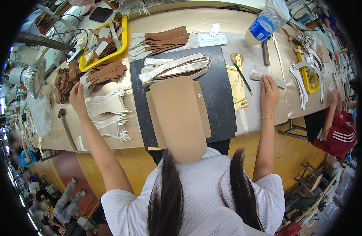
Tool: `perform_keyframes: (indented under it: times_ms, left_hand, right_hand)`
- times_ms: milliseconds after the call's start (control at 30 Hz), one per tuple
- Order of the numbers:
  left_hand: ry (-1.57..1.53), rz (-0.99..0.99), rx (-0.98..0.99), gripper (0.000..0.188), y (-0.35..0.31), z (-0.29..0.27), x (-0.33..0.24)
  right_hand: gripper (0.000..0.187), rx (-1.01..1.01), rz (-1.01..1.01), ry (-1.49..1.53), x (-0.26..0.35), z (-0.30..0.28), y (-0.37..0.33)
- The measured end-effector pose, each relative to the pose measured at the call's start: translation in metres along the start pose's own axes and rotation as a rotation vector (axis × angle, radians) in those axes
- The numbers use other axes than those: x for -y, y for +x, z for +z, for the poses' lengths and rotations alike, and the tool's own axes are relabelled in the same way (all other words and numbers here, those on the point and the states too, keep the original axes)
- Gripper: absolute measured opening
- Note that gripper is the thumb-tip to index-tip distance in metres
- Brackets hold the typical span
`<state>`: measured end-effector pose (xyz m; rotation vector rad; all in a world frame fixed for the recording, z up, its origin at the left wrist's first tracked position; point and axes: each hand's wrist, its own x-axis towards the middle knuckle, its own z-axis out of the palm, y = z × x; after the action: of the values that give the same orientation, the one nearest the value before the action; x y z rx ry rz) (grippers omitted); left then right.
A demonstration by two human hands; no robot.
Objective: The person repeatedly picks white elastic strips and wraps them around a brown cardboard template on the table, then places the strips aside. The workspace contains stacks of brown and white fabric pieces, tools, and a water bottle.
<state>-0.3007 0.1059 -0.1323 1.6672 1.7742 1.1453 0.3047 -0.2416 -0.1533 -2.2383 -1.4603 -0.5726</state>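
Observation:
At the left of the table my left hand (77, 96) has its fingers drawn together beside the pale rounded end of a bundle of brown strips (106, 75). Whether a strip is between the fingertips I cannot make out. My right hand (270, 92) grips a flat grey bar (277, 81) at the right, its fingers laid over the bar. Between my arms, a tan curved panel (177, 114) slants from my chest onto a black board (222, 102). A pile of strips with whitish faces (177, 66) lies on that board beyond the panel.
White strips (108, 108) and a hammer (67, 128) lie left. A yellow tray (124, 35) and more brown strips (167, 38) are farther back. Right are a green pencil (243, 78), tape roll (237, 59), bottle (261, 29) and another yellow tray (306, 84). A co-worker (338, 131) sits right.

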Motion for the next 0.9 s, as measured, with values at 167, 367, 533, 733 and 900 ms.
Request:
perform_keyframes:
  times_ms: [167,367,533,733,900]
  left_hand:
    - [0.234,0.198,-0.016,0.029,0.009,-0.003,0.03]
    - [0.232,0.25,-0.133,0.025,0.028,0.006,0.034]
    - [0.331,0.159,-0.106,0.029,0.034,-0.002,0.018]
    - [0.599,0.023,0.118,0.046,0.035,0.0,0.02]
    - [0.691,-0.017,-0.039,0.051,0.036,0.025,0.003]
  right_hand:
    - [0.019,-0.014,-0.026,0.062,-0.008,0.005,0.001]
    - [0.022,0.202,-0.054,0.027,-0.027,0.0,-0.008]
    - [0.03,0.245,-0.172,-0.066,-0.034,-0.004,0.005]
    - [0.036,0.392,0.106,0.197,-0.095,-0.011,0.003]
    - [0.031,0.254,0.09,0.076,-0.099,-0.017,0.005]
